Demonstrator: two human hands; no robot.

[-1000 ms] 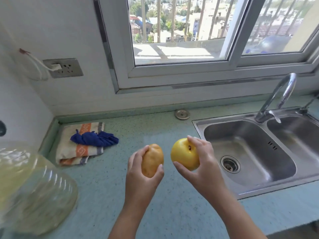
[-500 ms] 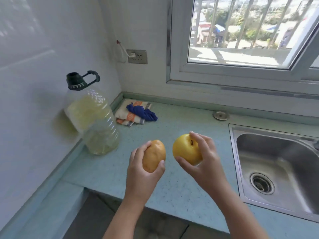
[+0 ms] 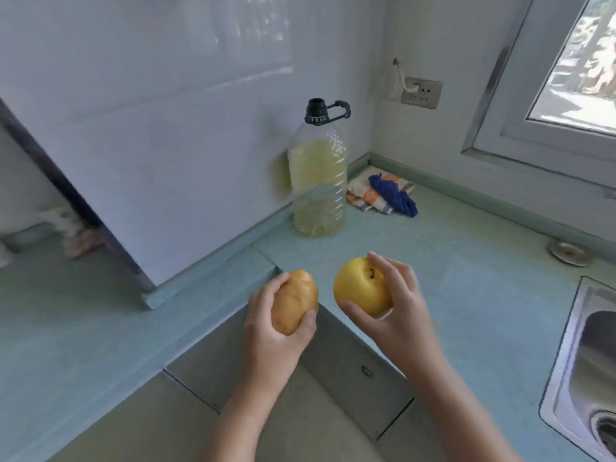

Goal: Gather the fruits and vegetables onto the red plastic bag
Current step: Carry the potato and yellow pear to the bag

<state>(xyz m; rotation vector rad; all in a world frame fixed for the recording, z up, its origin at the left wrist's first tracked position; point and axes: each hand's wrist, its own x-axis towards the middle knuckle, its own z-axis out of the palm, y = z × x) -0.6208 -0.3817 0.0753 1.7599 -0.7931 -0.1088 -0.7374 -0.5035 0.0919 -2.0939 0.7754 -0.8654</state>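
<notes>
My left hand (image 3: 271, 331) grips a brown potato (image 3: 293, 300), held upright in the air over the inner corner of the counter. My right hand (image 3: 398, 315) holds a round yellow pear (image 3: 361, 286) with its stem end facing me, just right of the potato. The two hands are level and a small gap apart. No red plastic bag shows in this view.
A large oil bottle (image 3: 318, 185) with a dark cap stands by the wall on the blue-green counter (image 3: 466, 278). Folded cloths (image 3: 383, 191) lie in the corner behind it. A steel sink (image 3: 580, 355) sits at right. The counter continues left past a dark wall edge.
The view has swung left: the sink slid to the right edge and the oil bottle moved to the centre. Both hands keep their fruit and stay side by side.
</notes>
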